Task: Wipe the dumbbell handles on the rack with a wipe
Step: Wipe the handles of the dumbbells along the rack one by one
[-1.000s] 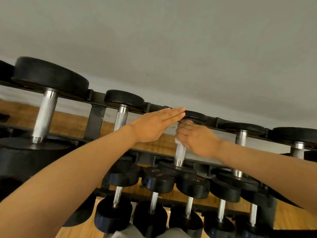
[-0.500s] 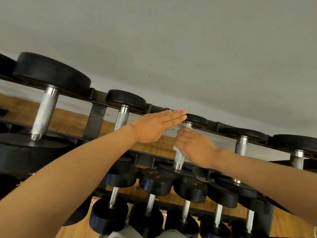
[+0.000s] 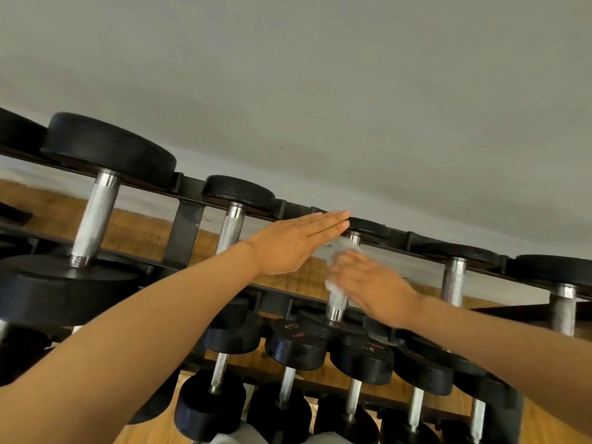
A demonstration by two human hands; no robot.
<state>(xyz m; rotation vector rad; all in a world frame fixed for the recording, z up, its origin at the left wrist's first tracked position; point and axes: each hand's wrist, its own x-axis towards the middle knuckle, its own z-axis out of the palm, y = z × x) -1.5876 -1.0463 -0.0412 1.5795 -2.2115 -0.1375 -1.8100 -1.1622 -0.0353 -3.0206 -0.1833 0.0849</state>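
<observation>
A black rack (image 3: 187, 229) holds black dumbbells with knurled steel handles on its top tier. My right hand (image 3: 371, 283) grips a white wipe (image 3: 341, 248) wrapped round the handle (image 3: 336, 302) of the middle dumbbell, about halfway down it. The handle's lower end shows below my fingers. My left hand (image 3: 294, 241) is held flat with straight fingers, its fingertips touching the far head (image 3: 368, 227) of that same dumbbell.
Other top-tier dumbbell handles stand to the left (image 3: 94, 216) (image 3: 230, 230) and right (image 3: 453, 277) (image 3: 562, 310). Lower tiers carry several smaller dumbbells (image 3: 296, 347). A grey wall rises behind the rack, and wooden floor shows beneath.
My right hand with the wipe has slid down the handle from its top end toward the middle. My left hand has stayed flat on the dumbbell's far head.
</observation>
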